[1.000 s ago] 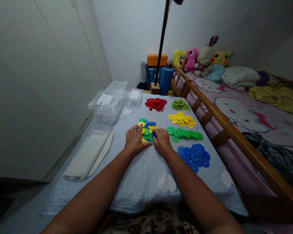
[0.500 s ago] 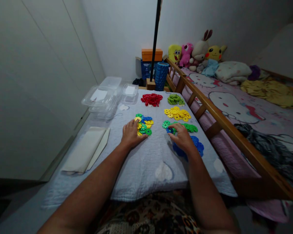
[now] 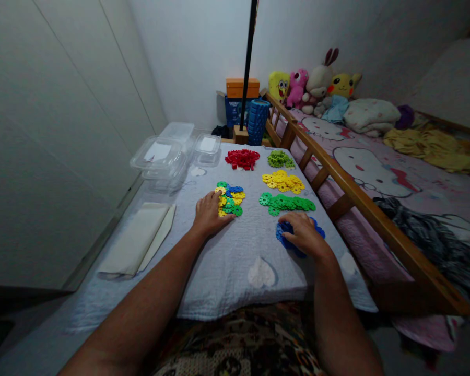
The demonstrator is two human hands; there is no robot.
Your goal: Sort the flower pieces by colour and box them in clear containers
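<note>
My left hand [image 3: 208,213] lies open on the cloth, its fingertips touching the left edge of a mixed pile of snowflake discs [image 3: 236,197] in yellow, green and blue. To the right, my right hand [image 3: 303,233] rests on the pile of blue snowflake discs [image 3: 320,230], its thumb and curled fingers round a blue disc [image 3: 281,230] at the pile's left side. The hand hides much of this pile. Just beyond it lies a spread of green discs [image 3: 290,202], with yellow discs [image 3: 284,181] farther back.
Red pieces [image 3: 243,158] and light green pieces [image 3: 280,159] lie at the table's far end. Clear plastic boxes [image 3: 156,153] stand at the back left, with a folded beige cloth [image 3: 136,237] nearer. A wooden bed rail [image 3: 337,180] runs along the right side.
My right hand has moved from beside the green discs toward me and slightly right, carrying a blue disc onto the blue pile. My left hand stays by the mixed pile.
</note>
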